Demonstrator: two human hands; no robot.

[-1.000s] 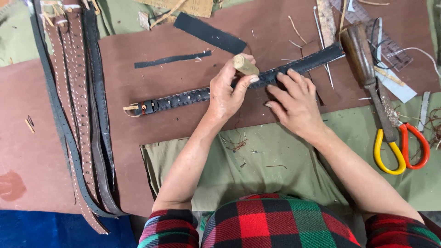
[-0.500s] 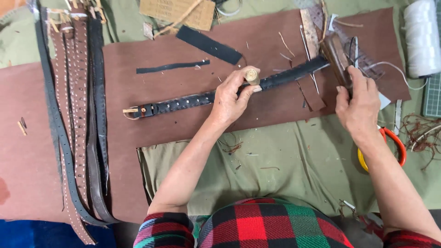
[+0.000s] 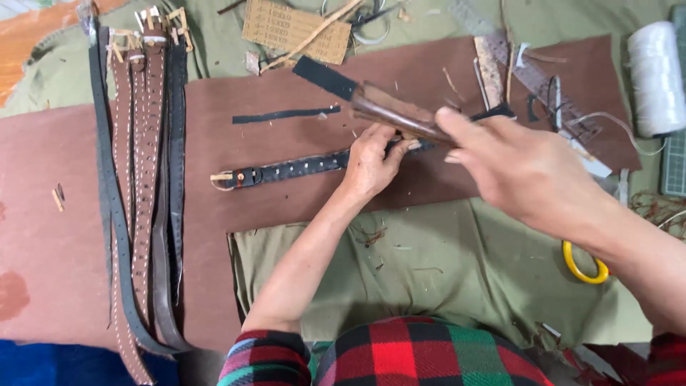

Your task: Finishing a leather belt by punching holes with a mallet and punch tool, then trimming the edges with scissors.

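Person wears a plaid garment: red, black and green checks with thin white and blue lines. Sleeves end above the elbows, leaving both forearms bare. Left hand (image 3: 369, 163) and right hand (image 3: 525, 171): no gloves, rings or watch visible.

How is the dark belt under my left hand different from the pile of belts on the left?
The dark belt lies alone, crosswise on the brown sheet, pinned by the left hand. The pile of belts runs lengthwise, overlapping, untouched, mixing brown and black. Both show rows of holes.
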